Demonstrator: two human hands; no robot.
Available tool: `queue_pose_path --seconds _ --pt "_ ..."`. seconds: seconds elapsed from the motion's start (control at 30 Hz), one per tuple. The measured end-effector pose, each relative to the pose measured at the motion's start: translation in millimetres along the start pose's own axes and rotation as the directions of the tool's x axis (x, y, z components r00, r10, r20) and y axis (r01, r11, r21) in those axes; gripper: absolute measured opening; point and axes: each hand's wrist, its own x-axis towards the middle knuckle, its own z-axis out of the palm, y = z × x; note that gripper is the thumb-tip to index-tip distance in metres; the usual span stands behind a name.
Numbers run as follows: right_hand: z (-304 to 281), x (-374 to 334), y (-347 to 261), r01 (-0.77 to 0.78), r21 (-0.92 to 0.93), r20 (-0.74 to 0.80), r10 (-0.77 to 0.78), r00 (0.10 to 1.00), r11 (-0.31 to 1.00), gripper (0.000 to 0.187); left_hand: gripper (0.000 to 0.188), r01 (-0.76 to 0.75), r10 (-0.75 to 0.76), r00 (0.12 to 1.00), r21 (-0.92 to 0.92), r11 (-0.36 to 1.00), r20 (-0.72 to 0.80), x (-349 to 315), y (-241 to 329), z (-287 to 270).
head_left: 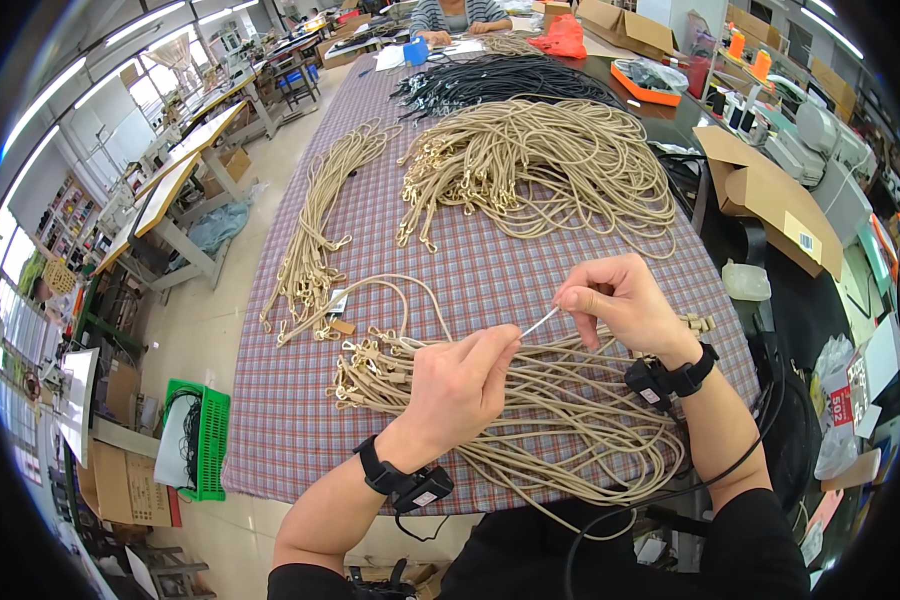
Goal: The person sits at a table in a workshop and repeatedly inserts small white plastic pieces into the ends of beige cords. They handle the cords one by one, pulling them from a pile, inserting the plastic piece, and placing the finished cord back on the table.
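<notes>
A thin white strip (541,322) is stretched between my two hands above the table. My left hand (460,385) is closed, pinching its lower end. At the upper end the thumb and fingers of my right hand (620,300) pinch it. Below both hands lies a bundle of beige cords (580,440) with gold-coloured metal clasps (355,375) gathered at its left end. One looped beige cord (415,285) runs beyond my left hand, near a small brown tag (342,327). My left hand hides part of the bundle.
The checked cloth (270,420) covers the table. A larger heap of beige cords (570,160), a narrower beige bundle (320,210) and black cords (510,80) lie farther off. Another person (460,18) sits at the far end. An open cardboard box (770,200) stands at right.
</notes>
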Motion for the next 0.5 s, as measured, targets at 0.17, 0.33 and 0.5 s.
queue_pose_path --seconds 0.17,0.33,0.5 --pt "3.7 -3.1 -0.7 -0.014 -0.004 0.007 0.014 1.0 1.0 0.015 0.008 -0.006 0.003 0.999 0.049 0.999 0.049 0.3 -0.1 -1.5" --pt "4.9 -2.6 0.1 -0.023 0.005 0.005 0.023 1.0 1.0 0.014 0.012 -0.024 0.014 0.994 0.09 0.996 0.111 -2.6 0.8 -3.2" --pt "5.2 -2.3 2.2 0.052 -0.075 0.063 -0.047 0.997 0.996 0.015 0.012 -0.051 0.04 0.992 0.093 0.994 0.119 -2.2 -0.6 -2.0"
